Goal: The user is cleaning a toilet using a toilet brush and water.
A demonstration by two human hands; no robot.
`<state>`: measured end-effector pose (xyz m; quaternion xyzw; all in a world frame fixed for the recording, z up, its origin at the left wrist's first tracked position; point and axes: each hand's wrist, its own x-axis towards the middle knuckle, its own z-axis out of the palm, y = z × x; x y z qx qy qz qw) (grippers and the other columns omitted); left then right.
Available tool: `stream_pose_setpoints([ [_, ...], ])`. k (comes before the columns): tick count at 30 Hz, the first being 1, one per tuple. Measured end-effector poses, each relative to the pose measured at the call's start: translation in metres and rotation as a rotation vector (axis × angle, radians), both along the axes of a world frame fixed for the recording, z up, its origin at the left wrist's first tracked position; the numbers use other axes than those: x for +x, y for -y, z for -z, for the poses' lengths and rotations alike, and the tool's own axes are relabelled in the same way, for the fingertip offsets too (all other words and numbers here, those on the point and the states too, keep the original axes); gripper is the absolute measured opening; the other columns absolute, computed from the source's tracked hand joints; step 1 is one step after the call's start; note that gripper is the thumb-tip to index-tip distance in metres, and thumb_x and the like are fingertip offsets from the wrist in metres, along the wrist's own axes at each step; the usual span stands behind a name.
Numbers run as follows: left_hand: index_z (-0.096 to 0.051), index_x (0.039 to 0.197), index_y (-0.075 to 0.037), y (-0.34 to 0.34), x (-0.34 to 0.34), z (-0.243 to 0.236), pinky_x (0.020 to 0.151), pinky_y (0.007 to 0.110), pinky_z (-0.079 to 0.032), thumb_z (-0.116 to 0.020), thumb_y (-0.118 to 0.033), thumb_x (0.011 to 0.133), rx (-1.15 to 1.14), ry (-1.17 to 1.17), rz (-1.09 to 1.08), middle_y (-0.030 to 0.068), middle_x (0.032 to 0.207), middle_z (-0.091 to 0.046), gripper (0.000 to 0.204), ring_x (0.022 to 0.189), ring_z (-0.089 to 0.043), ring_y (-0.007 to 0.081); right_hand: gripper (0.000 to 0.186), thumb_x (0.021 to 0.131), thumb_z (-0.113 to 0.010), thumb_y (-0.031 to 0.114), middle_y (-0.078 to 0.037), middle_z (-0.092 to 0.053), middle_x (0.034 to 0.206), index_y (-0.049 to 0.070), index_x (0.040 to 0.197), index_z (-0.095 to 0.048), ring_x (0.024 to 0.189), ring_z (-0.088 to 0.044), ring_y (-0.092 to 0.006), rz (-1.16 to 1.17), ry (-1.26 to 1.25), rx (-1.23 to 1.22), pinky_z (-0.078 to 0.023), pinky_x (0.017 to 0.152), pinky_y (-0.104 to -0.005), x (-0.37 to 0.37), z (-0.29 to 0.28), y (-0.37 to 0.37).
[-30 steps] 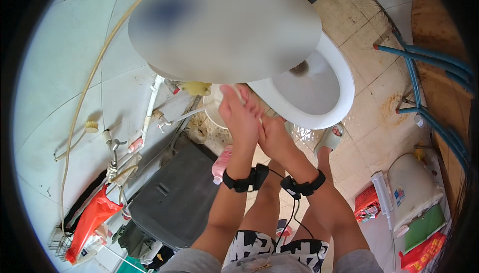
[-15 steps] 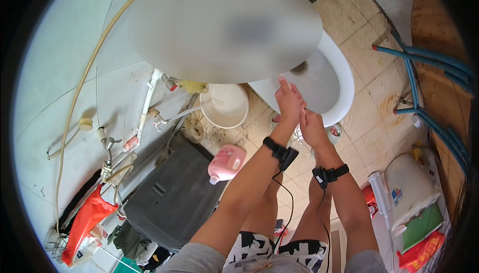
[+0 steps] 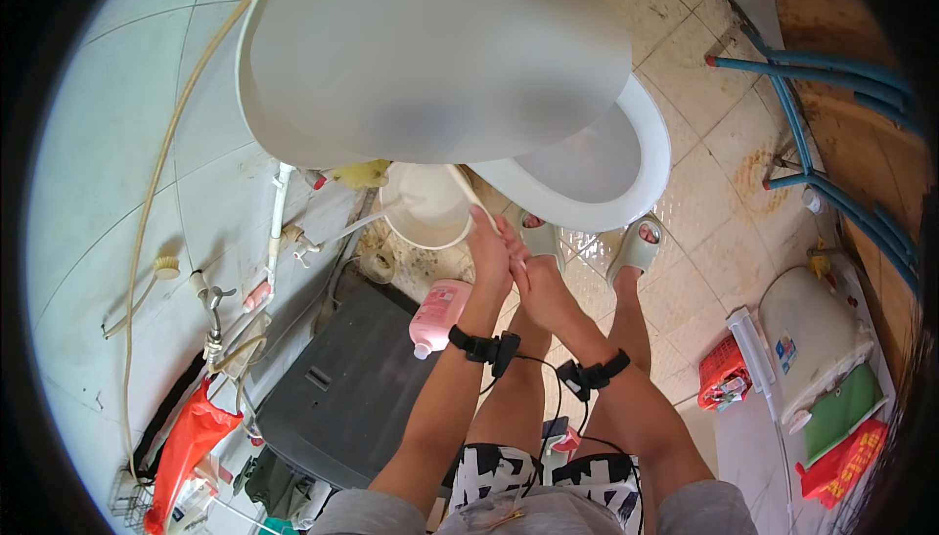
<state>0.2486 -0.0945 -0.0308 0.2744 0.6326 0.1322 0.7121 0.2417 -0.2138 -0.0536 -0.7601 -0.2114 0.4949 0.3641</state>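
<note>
Head view: a room with a pale tiled wall (image 3: 98, 144) and a stained tan tile floor (image 3: 699, 193), wet and shining near the feet. Biggest is a white rounded fixture (image 3: 440, 56), its face blurred; below it sits the white toilet (image 3: 657, 149). A dark grey box (image 3: 342, 388) stands along the wall, a blue-legged frame (image 3: 812, 168) at far right. Next in size, a white container (image 3: 817, 334) bears a small blue label, and a red bag (image 3: 851, 467) carries yellow lettering. Under the tap (image 3: 305, 247), the cream bucket (image 3: 421, 227) is near a pink bottle (image 3: 438, 315), whose pale markings are too small to read. Smaller are the 2 hands, each wrist strapped in black. Left hand (image 3: 489, 251) has its fingers closed round a pale handle (image 3: 473, 199), which crosses the bucket's right edge; right hand (image 3: 538, 286) touches it, and whether its fingers clamp the handle, I cannot tell. Half a second earlier, both hands were at the toilet's rim; now they are beside the bucket.
</note>
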Motion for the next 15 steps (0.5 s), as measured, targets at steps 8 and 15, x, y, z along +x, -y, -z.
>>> stream_pose_setpoints([
  [8, -0.039, 0.069, -0.013, -0.014, 0.087, 0.055, 0.036, 0.028, -0.028, -0.038, -0.059, 0.096, -0.111, 0.033, 0.250, -0.0029, 0.052, -0.031, 0.053, 0.039, -0.030, 0.0111, 0.037, 0.101, -0.039, 0.030, -0.028, -0.062, 0.075, -0.002, 0.100, -0.057, 0.077, -0.063, -0.0451, 0.350, -0.114, -0.165, -0.049, 0.067, -0.0495, 0.093, -0.033, -0.028],
  [15, -0.038, 0.065, -0.015, 0.002, 0.057, 0.065, 0.034, 0.025, -0.025, -0.036, -0.061, 0.096, -0.116, 0.031, 0.132, -0.0038, 0.051, -0.033, 0.056, 0.037, -0.028, 0.0096, 0.039, 0.102, -0.034, 0.028, -0.029, -0.061, 0.077, -0.002, 0.103, -0.060, 0.077, -0.060, -0.0485, 0.111, 0.014, -0.085, -0.049, 0.069, -0.0487, 0.073, -0.006, -0.013],
])
